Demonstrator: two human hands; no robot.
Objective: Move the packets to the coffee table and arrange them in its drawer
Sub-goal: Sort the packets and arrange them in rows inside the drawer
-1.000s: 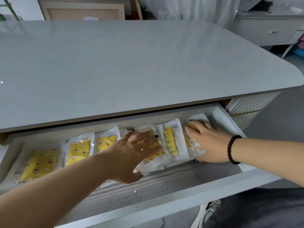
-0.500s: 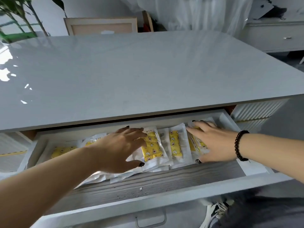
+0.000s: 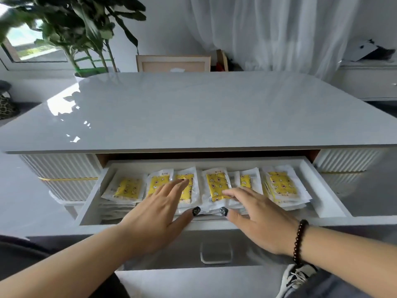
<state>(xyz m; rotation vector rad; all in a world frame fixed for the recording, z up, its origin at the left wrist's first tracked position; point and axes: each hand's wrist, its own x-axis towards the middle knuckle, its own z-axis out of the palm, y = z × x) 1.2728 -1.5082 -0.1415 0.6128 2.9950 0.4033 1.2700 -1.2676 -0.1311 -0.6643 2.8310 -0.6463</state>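
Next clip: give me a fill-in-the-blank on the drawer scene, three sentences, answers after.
1. The packets lie in the open ____ of the coffee table.
2. A dark bead bracelet sits on the ____ wrist.
3. Both hands, left and right, lie with fingers ____ over the packets.

Missing words: drawer; right; straight

Small dark print tops the yellow-and-white packets (image 3: 217,186) lying in the open drawer (image 3: 326,198), but the characters are too blurred to read; no other lettering or numbers appear.
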